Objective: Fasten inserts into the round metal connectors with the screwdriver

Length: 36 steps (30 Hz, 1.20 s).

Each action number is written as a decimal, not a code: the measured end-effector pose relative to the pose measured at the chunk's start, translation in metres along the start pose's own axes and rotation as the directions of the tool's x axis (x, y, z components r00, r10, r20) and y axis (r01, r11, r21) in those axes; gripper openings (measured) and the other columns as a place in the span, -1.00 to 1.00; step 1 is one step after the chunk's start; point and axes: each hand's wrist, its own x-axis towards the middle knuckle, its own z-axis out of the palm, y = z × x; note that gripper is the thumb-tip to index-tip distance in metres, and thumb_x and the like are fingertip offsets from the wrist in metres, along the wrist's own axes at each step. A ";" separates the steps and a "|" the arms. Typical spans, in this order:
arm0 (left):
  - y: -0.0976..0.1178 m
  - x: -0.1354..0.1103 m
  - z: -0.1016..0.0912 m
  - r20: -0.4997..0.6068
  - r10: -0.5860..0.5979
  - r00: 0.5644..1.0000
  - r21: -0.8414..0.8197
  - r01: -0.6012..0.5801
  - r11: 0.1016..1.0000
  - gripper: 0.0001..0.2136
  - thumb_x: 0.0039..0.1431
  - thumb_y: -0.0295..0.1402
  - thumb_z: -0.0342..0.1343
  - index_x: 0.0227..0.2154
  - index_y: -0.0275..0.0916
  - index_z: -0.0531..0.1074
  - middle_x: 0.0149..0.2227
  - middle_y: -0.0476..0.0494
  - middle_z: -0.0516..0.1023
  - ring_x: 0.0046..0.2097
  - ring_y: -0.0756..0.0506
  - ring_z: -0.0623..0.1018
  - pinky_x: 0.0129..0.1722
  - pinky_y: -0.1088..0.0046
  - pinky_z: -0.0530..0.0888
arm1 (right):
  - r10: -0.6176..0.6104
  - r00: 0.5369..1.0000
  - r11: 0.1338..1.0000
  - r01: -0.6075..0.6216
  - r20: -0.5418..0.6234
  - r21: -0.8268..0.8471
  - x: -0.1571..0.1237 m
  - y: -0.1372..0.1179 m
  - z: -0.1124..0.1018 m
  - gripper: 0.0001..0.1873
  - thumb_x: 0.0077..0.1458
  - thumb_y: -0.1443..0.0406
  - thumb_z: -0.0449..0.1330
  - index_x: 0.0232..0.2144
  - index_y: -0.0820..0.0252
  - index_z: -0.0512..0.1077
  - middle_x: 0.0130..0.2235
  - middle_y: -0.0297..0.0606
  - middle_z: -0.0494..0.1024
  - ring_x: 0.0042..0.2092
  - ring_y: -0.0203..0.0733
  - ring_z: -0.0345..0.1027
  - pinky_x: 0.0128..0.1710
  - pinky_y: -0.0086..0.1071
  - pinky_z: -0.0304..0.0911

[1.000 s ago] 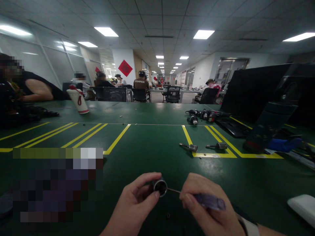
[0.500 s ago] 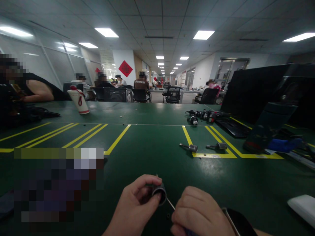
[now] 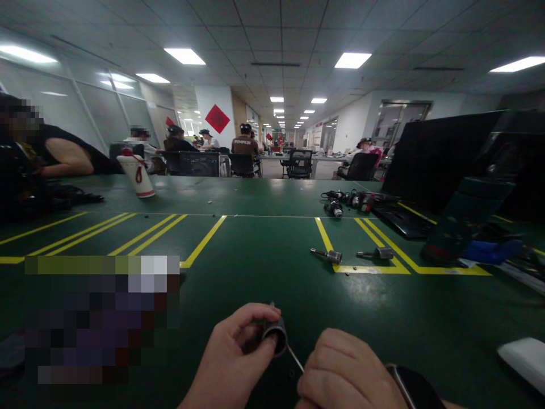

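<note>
My left hand pinches a small dark cylindrical part between thumb and fingers, just above the green table at the near edge. My right hand is curled closed beside it, a thin metal shaft running from it up into the open end of the part. The handle of that tool is hidden inside my fist. A dark watch sits on my right wrist.
Two small metal parts lie on a yellow line ahead, with more dark parts behind. A dark stand and monitor rise at right, a white object lies near right, a white cup far left. People sit beyond.
My right hand has dropped lower and turned, so the purple handle is now hidden in the fist. The shaft now slants up into the part instead of lying level.
</note>
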 end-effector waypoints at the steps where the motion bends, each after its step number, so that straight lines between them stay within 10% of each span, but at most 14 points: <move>1: 0.000 0.000 0.000 0.002 -0.002 1.000 0.002 0.002 1.000 -0.89 -0.20 -0.48 0.20 -0.50 -0.22 0.53 -0.34 -0.08 0.63 -0.29 -0.14 0.61 -0.30 0.45 0.54 | -0.002 1.000 1.000 0.002 0.002 -0.003 0.000 0.000 0.000 -0.69 0.22 0.36 -0.02 -0.53 0.25 0.39 -0.66 -0.28 0.45 -0.60 -0.30 0.24 -0.62 -0.43 0.12; 8: 0.001 0.001 -0.002 0.013 -0.017 1.000 -0.014 0.017 1.000 -0.89 -0.19 -0.49 0.20 -0.50 -0.22 0.52 -0.31 -0.09 0.63 -0.29 -0.13 0.60 -0.31 0.44 0.52 | 0.003 0.998 0.997 -0.008 0.066 0.076 0.003 0.000 -0.006 -0.63 0.26 0.33 -0.09 -0.51 0.25 0.40 -0.64 -0.27 0.47 -0.58 -0.30 0.27 -0.61 -0.44 0.15; 11: 0.001 0.002 -0.003 0.034 -0.084 0.996 -0.017 0.084 0.996 -0.85 -0.18 -0.47 0.21 -0.44 -0.22 0.54 -0.23 -0.13 0.62 -0.25 -0.15 0.60 -0.24 0.39 0.50 | 0.207 0.975 0.957 -0.186 -0.077 0.221 0.001 0.002 -0.009 -0.64 0.23 0.28 -0.05 -0.58 0.19 0.33 -0.67 -0.35 0.38 -0.61 -0.33 0.21 -0.63 -0.47 0.12; 17: 0.007 -0.001 -0.001 0.059 -0.148 0.987 -0.063 0.152 0.986 -0.76 -0.21 -0.47 0.20 -0.36 -0.22 0.57 -0.15 -0.17 0.61 -0.15 -0.20 0.57 -0.09 0.28 0.44 | 0.739 0.667 0.594 -0.712 0.095 0.374 -0.017 0.007 0.003 -0.70 0.18 0.20 0.03 -0.54 0.19 0.35 -0.62 -0.39 0.31 -0.60 -0.34 0.21 -0.60 -0.47 0.17; 30: 0.009 -0.003 0.000 0.076 -0.139 0.987 -0.068 0.145 0.987 -0.71 -0.19 -0.52 0.16 -0.33 -0.17 0.56 -0.22 -0.10 0.63 -0.17 -0.17 0.58 -0.14 0.34 0.45 | 0.702 0.689 0.637 -0.721 0.180 0.273 -0.002 0.003 0.008 -0.69 0.08 0.21 0.00 -0.64 0.19 0.28 -0.61 -0.35 0.31 -0.53 -0.27 0.24 -0.51 -0.41 0.12; 36: 0.006 -0.003 -0.002 0.099 -0.140 0.985 -0.086 0.148 0.985 -0.70 -0.19 -0.53 0.17 -0.31 -0.18 0.56 -0.24 -0.11 0.65 -0.19 -0.16 0.59 -0.13 0.34 0.46 | 0.813 0.408 0.115 -0.813 0.417 0.571 -0.005 0.014 0.020 -0.62 0.04 0.05 0.07 -0.61 0.21 0.28 -0.70 -0.47 0.19 -0.64 -0.38 0.05 -0.62 -0.48 -0.04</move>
